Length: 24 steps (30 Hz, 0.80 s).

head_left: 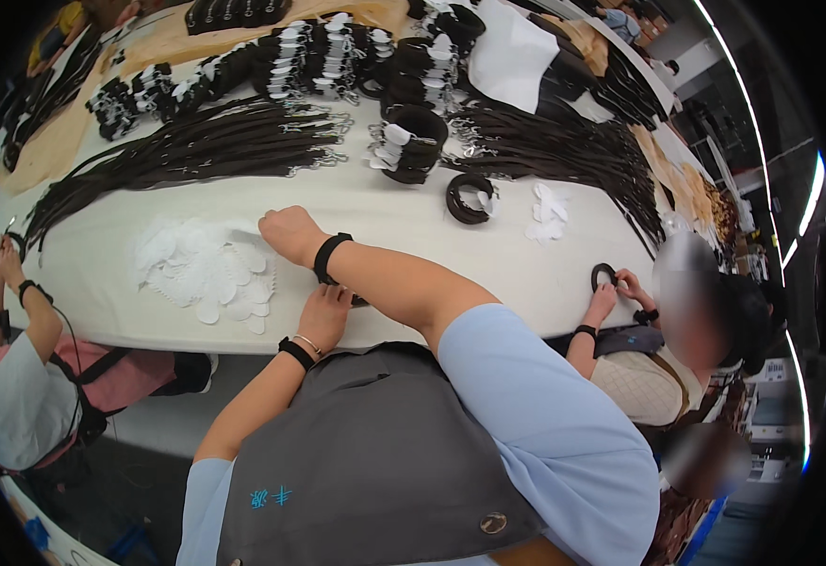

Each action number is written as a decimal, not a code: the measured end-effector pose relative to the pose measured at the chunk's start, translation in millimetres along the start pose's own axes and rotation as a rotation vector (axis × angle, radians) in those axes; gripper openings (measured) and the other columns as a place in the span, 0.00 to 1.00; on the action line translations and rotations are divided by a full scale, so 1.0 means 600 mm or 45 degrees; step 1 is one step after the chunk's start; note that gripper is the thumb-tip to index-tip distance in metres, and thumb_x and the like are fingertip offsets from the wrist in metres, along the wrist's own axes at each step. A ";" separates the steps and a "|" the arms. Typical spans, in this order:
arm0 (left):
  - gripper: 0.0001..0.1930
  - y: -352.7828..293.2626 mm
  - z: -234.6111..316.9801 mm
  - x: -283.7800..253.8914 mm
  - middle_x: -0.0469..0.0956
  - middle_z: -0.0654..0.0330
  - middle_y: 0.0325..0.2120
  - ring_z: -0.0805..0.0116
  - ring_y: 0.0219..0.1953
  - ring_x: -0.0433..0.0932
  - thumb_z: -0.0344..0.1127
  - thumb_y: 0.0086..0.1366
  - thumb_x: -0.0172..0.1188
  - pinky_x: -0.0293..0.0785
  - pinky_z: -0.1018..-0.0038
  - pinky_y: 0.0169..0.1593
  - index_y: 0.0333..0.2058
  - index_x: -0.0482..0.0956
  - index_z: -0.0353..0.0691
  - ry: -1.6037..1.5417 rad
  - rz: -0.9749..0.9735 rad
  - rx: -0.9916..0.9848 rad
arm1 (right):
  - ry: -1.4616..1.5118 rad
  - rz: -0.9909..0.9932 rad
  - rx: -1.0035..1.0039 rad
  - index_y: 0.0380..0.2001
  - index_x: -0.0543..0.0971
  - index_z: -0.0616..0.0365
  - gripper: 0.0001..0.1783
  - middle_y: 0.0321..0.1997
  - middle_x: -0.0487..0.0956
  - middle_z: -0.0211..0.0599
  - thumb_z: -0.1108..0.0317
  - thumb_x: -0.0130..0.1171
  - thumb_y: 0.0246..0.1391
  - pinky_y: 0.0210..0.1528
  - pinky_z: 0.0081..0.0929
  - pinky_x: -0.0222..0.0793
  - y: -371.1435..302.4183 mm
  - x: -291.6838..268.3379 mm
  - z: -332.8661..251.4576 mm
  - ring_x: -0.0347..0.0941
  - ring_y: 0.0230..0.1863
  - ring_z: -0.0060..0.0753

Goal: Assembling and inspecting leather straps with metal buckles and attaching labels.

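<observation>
My right hand [290, 234] reaches across to the left, its fingers closed beside a loose pile of white tags [201, 269]. What it pinches, if anything, is hidden behind the fingers. Closer to the table's front edge, my left hand [326, 316] is closed on a dark strap [358, 302]. Only a sliver of that strap shows past the fingers; my right forearm covers the rest. Farther back and to the right, a dark coiled strap [470, 198] with a white tag lies on the white table [375, 212].
Long dark straps with metal clips [196, 151] lie across the table. Tagged coils [290, 57] are massed behind them, beside a taller coil stack [408, 146]. A few white tags [549, 212] lie right. Co-workers sit both sides; the right one's hands [616, 292] hold a dark coil.
</observation>
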<state>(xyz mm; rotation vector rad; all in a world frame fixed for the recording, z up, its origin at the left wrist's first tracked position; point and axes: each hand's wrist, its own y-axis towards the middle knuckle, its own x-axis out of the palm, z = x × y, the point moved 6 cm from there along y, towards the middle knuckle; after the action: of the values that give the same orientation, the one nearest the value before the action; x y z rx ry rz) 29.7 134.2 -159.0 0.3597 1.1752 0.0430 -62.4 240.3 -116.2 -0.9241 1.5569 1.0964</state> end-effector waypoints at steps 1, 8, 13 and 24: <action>0.09 0.001 0.003 -0.001 0.71 0.53 0.34 0.58 0.36 0.72 0.28 0.54 0.53 0.72 0.65 0.40 0.36 0.74 0.36 -0.017 -0.007 0.029 | 0.093 -0.013 0.076 0.22 0.82 0.60 0.07 0.29 0.80 0.46 0.68 0.59 0.47 0.34 0.35 0.75 -0.006 -0.010 0.007 0.79 0.32 0.46; 0.09 0.009 0.007 0.001 0.70 0.55 0.32 0.58 0.36 0.71 0.30 0.54 0.57 0.72 0.67 0.40 0.36 0.76 0.36 0.024 -0.027 -0.002 | 0.515 0.197 0.489 0.27 0.82 0.58 0.09 0.26 0.79 0.44 0.64 0.61 0.51 0.35 0.37 0.72 -0.095 -0.073 0.091 0.77 0.30 0.47; 0.12 0.009 0.009 -0.004 0.70 0.55 0.32 0.56 0.35 0.72 0.27 0.52 0.61 0.72 0.65 0.40 0.37 0.76 0.35 -0.030 -0.032 -0.012 | 1.091 0.443 0.842 0.31 0.79 0.63 0.08 0.23 0.79 0.45 0.68 0.57 0.53 0.31 0.34 0.71 -0.197 -0.103 0.138 0.76 0.27 0.45; 0.09 0.056 -0.035 -0.034 0.75 0.50 0.30 0.51 0.34 0.76 0.32 0.58 0.61 0.71 0.62 0.38 0.36 0.80 0.34 -0.527 -0.101 -0.352 | 1.965 -0.242 1.435 0.53 0.65 0.64 0.22 0.26 0.79 0.37 0.74 0.51 0.54 0.25 0.21 0.69 -0.495 -0.053 0.131 0.77 0.23 0.27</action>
<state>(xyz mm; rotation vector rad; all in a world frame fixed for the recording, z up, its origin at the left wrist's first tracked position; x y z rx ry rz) 8.0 166.5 -137.8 0.0701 0.7596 0.0585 243.8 226.4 -155.0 -0.9926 2.6239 -1.0177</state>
